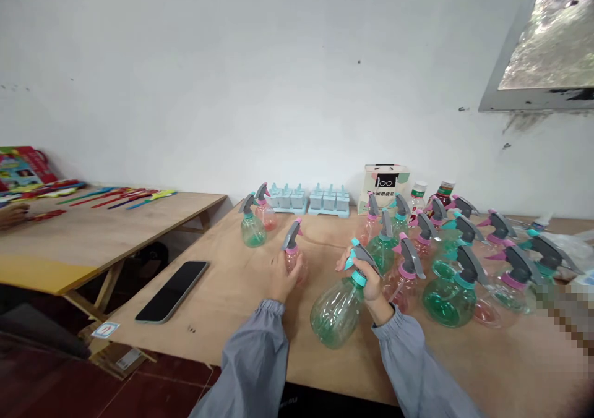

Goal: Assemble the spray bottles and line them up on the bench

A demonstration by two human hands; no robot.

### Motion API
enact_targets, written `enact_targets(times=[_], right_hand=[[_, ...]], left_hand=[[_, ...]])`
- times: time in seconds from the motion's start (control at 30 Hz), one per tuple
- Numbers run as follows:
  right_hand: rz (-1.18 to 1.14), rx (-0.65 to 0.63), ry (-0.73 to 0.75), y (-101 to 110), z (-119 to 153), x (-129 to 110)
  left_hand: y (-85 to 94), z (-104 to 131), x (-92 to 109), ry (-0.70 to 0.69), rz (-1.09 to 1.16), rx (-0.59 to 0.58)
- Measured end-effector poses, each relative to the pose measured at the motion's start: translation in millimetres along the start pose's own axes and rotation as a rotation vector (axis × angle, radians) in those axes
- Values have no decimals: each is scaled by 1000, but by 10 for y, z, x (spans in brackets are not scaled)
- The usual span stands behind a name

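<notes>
My left hand [284,277] is wrapped round a pink spray bottle [291,258] with a grey and pink head, which stands upright on the wooden table [223,282]. In my right hand [366,279] is a green spray bottle [336,313], gripped at its grey and turquoise head, its body tilted down to the left. Beyond my left hand, a green spray bottle [253,231] and a pink one [266,214] stand together. Several more green and pink spray bottles [449,300] crowd the table to the right of my right hand.
A black phone [172,291] lies at the left. Light blue popsicle moulds [329,201], a paper bag [371,186] and two capped bottles [417,195] stand by the wall. Another table [93,238] at the far left holds coloured strips; a person's hand [13,215] is there.
</notes>
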State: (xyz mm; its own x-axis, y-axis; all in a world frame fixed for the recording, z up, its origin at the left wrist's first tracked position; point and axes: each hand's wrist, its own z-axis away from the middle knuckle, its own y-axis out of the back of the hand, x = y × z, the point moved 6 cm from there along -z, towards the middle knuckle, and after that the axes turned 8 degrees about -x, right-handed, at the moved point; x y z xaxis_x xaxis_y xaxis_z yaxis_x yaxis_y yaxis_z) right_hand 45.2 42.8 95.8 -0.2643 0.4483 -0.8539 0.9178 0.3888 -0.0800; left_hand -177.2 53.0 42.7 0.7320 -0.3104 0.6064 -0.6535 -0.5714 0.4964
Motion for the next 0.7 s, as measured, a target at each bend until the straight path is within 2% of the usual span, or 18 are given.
enact_targets(times=[0.2,0.33,0.5,0.7], right_hand=[[-17,-86,-58,-70,-4,69],[1,8,-9,4,4,89],[23,27,-2,4,-7,80],[46,191,20,98,21,107]], left_hand=[[31,-10,44,-28,-12,22],[12,-17,15,-13,15,-3],[28,-17,38,-33,-40,4],[1,-15,18,-14,-12,4]])
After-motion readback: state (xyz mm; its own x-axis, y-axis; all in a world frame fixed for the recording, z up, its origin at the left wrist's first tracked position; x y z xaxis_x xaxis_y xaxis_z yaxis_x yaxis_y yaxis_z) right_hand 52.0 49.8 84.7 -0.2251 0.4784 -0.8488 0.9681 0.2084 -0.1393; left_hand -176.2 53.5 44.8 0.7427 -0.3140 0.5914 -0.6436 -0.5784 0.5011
